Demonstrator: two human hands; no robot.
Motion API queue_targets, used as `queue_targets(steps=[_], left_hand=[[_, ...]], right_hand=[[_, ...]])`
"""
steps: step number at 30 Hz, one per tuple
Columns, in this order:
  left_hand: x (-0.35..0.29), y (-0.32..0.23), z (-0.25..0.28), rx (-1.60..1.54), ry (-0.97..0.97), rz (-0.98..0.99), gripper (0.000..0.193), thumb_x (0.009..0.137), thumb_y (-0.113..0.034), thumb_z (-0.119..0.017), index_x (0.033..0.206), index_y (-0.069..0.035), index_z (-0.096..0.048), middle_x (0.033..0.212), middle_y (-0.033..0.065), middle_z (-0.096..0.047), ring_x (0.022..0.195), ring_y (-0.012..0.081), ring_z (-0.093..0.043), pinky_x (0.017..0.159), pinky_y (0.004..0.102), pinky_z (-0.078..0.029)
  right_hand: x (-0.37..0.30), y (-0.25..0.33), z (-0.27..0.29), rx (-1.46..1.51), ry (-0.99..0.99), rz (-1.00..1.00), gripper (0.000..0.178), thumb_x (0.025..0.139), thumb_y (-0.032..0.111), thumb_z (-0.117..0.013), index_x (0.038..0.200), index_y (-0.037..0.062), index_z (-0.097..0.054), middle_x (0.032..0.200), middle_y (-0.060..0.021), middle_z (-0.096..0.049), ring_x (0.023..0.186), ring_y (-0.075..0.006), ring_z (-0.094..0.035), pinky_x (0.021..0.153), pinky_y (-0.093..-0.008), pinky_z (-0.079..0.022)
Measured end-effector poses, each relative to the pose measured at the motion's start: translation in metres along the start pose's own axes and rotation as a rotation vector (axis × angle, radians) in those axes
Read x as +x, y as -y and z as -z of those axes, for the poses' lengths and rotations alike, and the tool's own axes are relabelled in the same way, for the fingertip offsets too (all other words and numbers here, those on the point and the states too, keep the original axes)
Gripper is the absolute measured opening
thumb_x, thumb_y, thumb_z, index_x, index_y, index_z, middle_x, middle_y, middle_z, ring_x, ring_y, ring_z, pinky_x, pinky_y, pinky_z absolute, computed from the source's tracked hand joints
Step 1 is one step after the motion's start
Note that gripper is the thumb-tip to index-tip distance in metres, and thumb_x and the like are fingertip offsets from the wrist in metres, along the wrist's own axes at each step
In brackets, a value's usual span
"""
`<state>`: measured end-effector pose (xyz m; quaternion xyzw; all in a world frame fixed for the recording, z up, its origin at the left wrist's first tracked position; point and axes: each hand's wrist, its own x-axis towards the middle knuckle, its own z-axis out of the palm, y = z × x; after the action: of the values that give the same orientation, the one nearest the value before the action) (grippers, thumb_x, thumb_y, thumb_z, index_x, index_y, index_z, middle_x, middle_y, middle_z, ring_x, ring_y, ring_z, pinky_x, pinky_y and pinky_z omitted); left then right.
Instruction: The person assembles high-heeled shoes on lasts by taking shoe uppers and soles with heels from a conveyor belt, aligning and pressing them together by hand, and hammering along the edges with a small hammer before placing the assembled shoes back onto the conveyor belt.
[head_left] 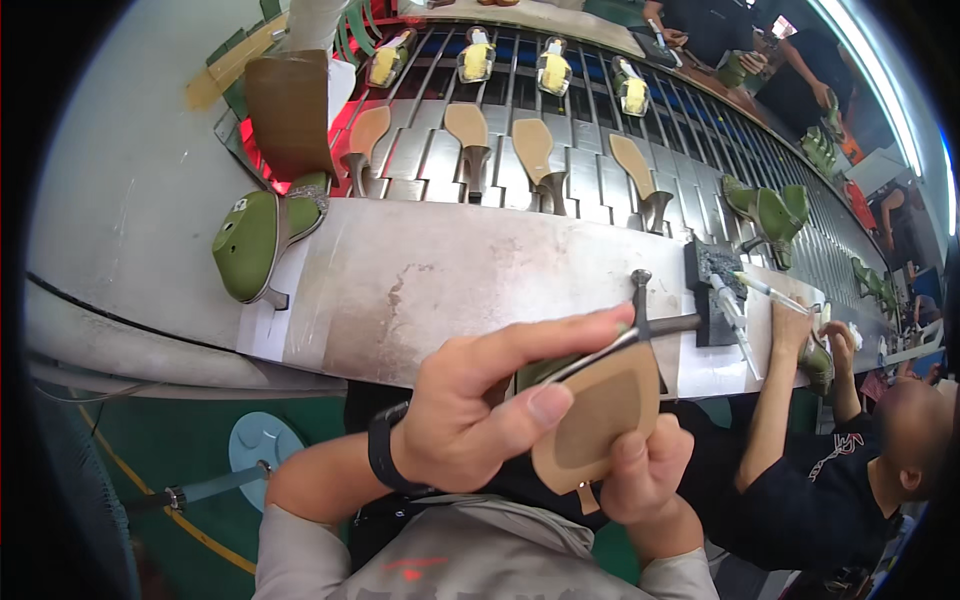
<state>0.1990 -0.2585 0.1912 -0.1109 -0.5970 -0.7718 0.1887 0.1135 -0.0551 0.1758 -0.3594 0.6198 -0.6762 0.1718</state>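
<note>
Just in front of my body, both hands hold a tan shoe sole (597, 420) with a darker patch in its middle. A narrow tab hangs from its lower end. My left hand (480, 400) has its thumb on the sole's face and its fingers along the upper edge; a sliver of green shows behind them. My right hand (650, 465) pinches the lower right edge, thumb on the face and fingers curled behind. What lies behind the sole is mostly hidden. Just beyond it, a hammer (642, 295) lies on the bench (480, 270), its handle toward a black block.
A green heeled shoe (250, 245) stands at left by a brown board (288, 115). Tan soles with heels (467, 125) and yellow-filled shoes (477, 60) line the slatted conveyor (430, 150). Brushes (735, 320) lean on the black block (715, 270). A co-worker (815, 470) works at right.
</note>
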Motion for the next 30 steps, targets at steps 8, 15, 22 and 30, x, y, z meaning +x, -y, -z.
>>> queue_targets(steps=[8, 15, 22, 30], left_hand=[[-0.032, -0.029, -0.003, -0.015, -0.261, 0.062, 0.015, 0.105, -0.008, -0.062, 0.115, 0.002, -0.056, 0.130, 0.0406, -0.066, 0.119, 0.0367, -0.073, 0.102, 0.0471, -0.060], [-0.035, -0.034, 0.016, 0.159, -0.440, 0.072, 0.024, 0.100, -0.009, -0.071, 0.109, -0.003, -0.049, 0.111, 0.0282, -0.073, 0.106, 0.0328, -0.076, 0.094, 0.0436, -0.063], [-0.041, -0.033, 0.028, 0.342, -0.419, 0.131, 0.028, 0.101, -0.014, -0.072, 0.119, 0.000, -0.056, 0.117, 0.0250, -0.074, 0.111, 0.0335, -0.075, 0.099, 0.0467, -0.061], [-0.095, 0.073, 0.060, 0.354, -0.529, -0.027, 0.037, 0.105, -0.005, -0.068, 0.139, 0.004, -0.060, 0.146, 0.0253, -0.063, 0.138, 0.0314, -0.062, 0.117, 0.0400, -0.047]], right_hand=[[-0.004, -0.001, -0.035, -0.121, 0.201, 0.196, 0.021, 0.098, 0.010, -0.074, 0.080, 0.0018, -0.066, 0.060, -0.0074, -0.056, 0.046, -0.0244, -0.053, 0.046, -0.0364, -0.042], [0.019, 0.005, -0.044, -0.179, 0.361, 0.144, 0.015, 0.092, 0.010, -0.080, 0.084, 0.0015, -0.070, 0.062, -0.0104, -0.059, 0.050, -0.0289, -0.059, 0.048, -0.0383, -0.046], [0.026, 0.002, -0.054, -0.244, 0.336, 0.193, 0.017, 0.092, 0.007, -0.077, 0.080, 0.0011, -0.065, 0.060, -0.0115, -0.056, 0.048, -0.0294, -0.056, 0.046, -0.0388, -0.041], [0.057, -0.036, -0.035, -0.954, 0.473, 0.295, 0.018, 0.094, 0.019, -0.074, 0.088, 0.0062, -0.063, 0.088, -0.0124, -0.066, 0.068, -0.0308, -0.069, 0.059, -0.0446, -0.053]])
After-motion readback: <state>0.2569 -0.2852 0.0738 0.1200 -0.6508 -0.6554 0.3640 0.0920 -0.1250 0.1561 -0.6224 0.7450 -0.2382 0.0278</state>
